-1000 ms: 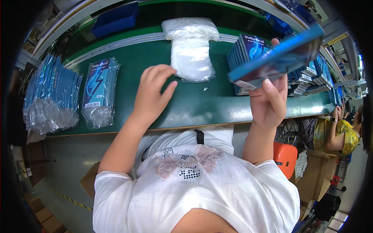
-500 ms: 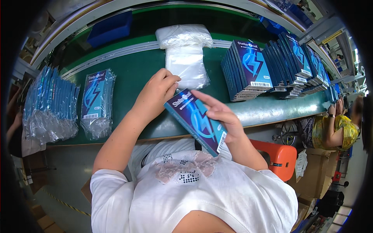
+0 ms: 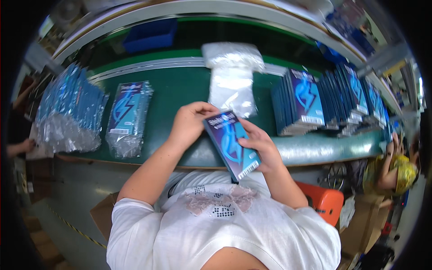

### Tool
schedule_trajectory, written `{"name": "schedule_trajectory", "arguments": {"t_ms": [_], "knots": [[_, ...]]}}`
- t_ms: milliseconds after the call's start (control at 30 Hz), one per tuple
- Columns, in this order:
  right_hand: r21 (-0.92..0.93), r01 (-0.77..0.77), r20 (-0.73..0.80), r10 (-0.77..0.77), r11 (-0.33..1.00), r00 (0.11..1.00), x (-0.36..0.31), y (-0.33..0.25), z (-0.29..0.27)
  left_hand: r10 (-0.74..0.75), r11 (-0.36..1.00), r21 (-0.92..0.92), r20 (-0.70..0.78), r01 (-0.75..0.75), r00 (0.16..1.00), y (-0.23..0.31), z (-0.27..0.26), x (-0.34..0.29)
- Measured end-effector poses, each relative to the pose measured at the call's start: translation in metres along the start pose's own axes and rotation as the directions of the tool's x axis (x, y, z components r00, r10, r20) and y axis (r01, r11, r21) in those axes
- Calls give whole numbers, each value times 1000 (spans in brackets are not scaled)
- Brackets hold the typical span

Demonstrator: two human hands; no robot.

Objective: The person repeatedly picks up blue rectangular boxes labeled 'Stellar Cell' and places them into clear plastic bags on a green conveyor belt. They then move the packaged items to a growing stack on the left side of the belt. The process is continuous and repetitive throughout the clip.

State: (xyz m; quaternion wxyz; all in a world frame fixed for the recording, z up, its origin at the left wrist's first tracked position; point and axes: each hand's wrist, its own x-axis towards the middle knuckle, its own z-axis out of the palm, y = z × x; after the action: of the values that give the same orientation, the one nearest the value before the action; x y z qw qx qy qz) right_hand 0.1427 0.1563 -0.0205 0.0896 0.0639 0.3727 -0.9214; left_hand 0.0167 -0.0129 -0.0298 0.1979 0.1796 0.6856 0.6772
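In front of my body I hold a thin blue and purple box (image 3: 231, 146) with a lightning-bolt print, tilted, its printed face up. My right hand (image 3: 263, 146) is closed on its right edge, thumb on the front. My left hand (image 3: 193, 119) has its fingers curled together at the box's upper left corner; what they pinch, if anything, is hidden. Just beyond the hands lies a stack of clear plastic bags (image 3: 231, 85), with a folded bundle of plastic (image 3: 234, 55) across its far end.
Rows of similar boxes (image 3: 308, 96) stand on the right of the green table (image 3: 175, 87). On the left are a bagged box (image 3: 127, 108) and a row of bagged boxes (image 3: 72, 103). A blue bin (image 3: 150, 35) sits behind. An orange stool (image 3: 324, 202) and another person (image 3: 396, 173) are at right.
My left hand has come back from the edge of the bag stack to the box's upper corner. The box has turned slightly more upright in my right hand. The view has shifted.
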Motion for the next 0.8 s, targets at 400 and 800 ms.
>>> {"name": "schedule_trajectory", "arguments": {"t_ms": [400,800], "knots": [[-329,144,-74,-178,933,981,-1,4,2,267,896,354,50,-267,962,7,-10,-9],[-58,58,76,-54,997,996,1,9,15,387,854,335,106,-399,916,7,-7,-13]]}}
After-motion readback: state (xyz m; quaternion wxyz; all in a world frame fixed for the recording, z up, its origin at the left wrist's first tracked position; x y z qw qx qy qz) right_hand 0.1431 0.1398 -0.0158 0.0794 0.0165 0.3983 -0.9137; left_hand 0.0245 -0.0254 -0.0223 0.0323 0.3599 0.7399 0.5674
